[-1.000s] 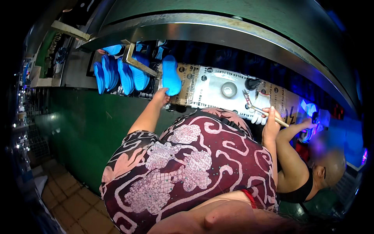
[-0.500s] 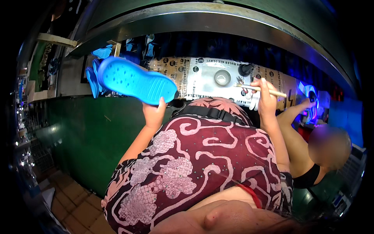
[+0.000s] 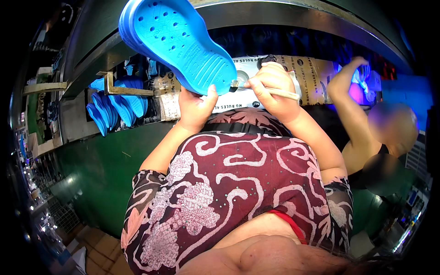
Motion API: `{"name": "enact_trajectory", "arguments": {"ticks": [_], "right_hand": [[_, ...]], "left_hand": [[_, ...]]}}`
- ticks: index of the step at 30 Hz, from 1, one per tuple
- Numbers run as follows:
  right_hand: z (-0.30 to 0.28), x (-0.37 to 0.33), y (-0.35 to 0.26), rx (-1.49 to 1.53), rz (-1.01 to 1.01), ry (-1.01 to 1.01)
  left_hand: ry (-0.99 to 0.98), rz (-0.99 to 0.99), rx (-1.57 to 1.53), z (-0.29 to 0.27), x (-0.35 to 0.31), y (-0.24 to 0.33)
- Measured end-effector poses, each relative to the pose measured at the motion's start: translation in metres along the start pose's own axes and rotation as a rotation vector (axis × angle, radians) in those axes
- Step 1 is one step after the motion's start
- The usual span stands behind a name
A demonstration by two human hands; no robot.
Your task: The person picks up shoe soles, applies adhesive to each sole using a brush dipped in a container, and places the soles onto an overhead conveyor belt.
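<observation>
My left hand (image 3: pixel 197 107) grips a bright blue foam shoe sole (image 3: pixel 183 41) by its heel end, thumb on the near edge. The sole is tilted, its dimpled and ribbed face toward me and its toe pointing up and to the left. In my closed right hand (image 3: pixel 275 89) is a brush with a pale wooden handle (image 3: pixel 285 93). Its bristle end meets a small black patch (image 3: pixel 233 88) at the heel's edge. Behind the sole and my right hand, a round grey bowl (image 3: pixel 241 74) is partly hidden on the white-covered work surface.
Several more blue soles (image 3: pixel 103 110) lean in a row at the left, beside a metal bracket (image 3: pixel 110 85). A metal rail (image 3: pixel 293 17) curves across the far side. Brown printed paper (image 3: pixel 311 82) covers the surface's right part. A co-worker's arm (image 3: pixel 343 91) reaches in at the right.
The sole has risen and come rightward, toward the middle. My right hand has moved left with the brush, from above the white surface to the sole's heel.
</observation>
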State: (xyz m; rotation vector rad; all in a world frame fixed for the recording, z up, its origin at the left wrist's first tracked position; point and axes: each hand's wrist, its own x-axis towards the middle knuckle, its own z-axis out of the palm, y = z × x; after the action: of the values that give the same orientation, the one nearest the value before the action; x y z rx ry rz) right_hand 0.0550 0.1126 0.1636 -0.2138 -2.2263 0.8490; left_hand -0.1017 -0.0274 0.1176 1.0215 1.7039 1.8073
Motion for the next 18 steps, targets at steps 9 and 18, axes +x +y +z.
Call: {"name": "enact_trajectory", "arguments": {"ticks": [9, 18], "right_hand": [[-0.011, -0.011, 0.012, -0.124, 0.019, 0.126], [-0.012, -0.02, 0.013, -0.123, 0.043, 0.095]], "left_hand": [[-0.021, 0.102, 0.066, 0.01, 0.01, -0.006], [-0.067, 0.265, 0.096, 0.018, 0.017, -0.014]]}}
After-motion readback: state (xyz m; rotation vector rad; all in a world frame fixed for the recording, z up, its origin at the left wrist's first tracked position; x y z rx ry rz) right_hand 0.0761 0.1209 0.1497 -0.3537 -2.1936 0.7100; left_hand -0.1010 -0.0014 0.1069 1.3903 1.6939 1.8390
